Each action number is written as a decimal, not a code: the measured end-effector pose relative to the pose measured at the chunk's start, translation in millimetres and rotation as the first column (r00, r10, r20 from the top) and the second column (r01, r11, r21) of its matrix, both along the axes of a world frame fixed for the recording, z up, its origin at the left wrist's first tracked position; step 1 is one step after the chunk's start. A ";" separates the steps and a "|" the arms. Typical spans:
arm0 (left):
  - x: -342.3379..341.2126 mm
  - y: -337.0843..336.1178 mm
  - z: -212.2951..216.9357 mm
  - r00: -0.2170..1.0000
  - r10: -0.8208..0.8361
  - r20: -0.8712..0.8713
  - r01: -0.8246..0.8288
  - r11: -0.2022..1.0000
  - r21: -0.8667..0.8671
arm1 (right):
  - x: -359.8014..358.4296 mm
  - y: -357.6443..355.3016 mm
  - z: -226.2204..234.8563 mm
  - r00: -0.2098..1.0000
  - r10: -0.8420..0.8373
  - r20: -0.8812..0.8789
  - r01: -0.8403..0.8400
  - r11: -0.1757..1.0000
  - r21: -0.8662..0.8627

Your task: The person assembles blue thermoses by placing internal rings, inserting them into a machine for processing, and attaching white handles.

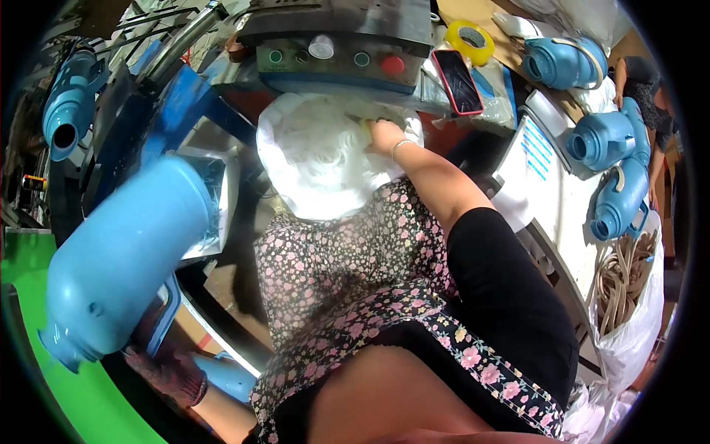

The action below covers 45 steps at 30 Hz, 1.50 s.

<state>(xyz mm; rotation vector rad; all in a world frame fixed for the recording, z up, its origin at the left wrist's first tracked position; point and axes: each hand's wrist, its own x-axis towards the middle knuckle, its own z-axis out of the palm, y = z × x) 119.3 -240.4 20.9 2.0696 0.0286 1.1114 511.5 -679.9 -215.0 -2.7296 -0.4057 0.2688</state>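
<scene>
A blue plastic jug [133,251], shaped like a thermos flask body, hangs tilted at the left with its spouted end toward the lower left. My left hand [170,374], in a dark patterned glove, is closed at the jug's side handle [166,318]; the jug partly hides the fingers. On my lap a white bag [285,174] stands open, with whitish, translucent pieces [325,140] inside. My right hand [388,137], bare, reaches into the bag's right side. Its fingers are curled around something I cannot make out, beside a small yellowish patch.
Ahead stands a machine with a button panel [336,70]. A phone [457,83] and yellow tape roll [470,43] lie right of it. More blue jugs [603,140] stand at the right; another [70,111] is far left. A bag of beige straps [625,285] and another person [642,78] are at right.
</scene>
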 end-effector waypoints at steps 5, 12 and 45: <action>17.4 -44.8 51.3 0.936 0.240 -0.258 -0.321 0.883 -0.342 | -2.7 20.2 12.3 0.986 -0.047 -0.161 0.057 0.997 0.057; 25.8 -62.6 66.6 0.847 0.111 -0.520 -0.154 0.987 -0.040 | -27.1 18.0 77.3 0.997 0.012 -0.079 -0.001 0.990 0.139; 41.7 -21.3 47.3 0.814 -0.065 -0.578 0.106 0.994 0.038 | -51.5 46.8 157.0 0.971 0.205 0.121 -0.230 0.676 0.700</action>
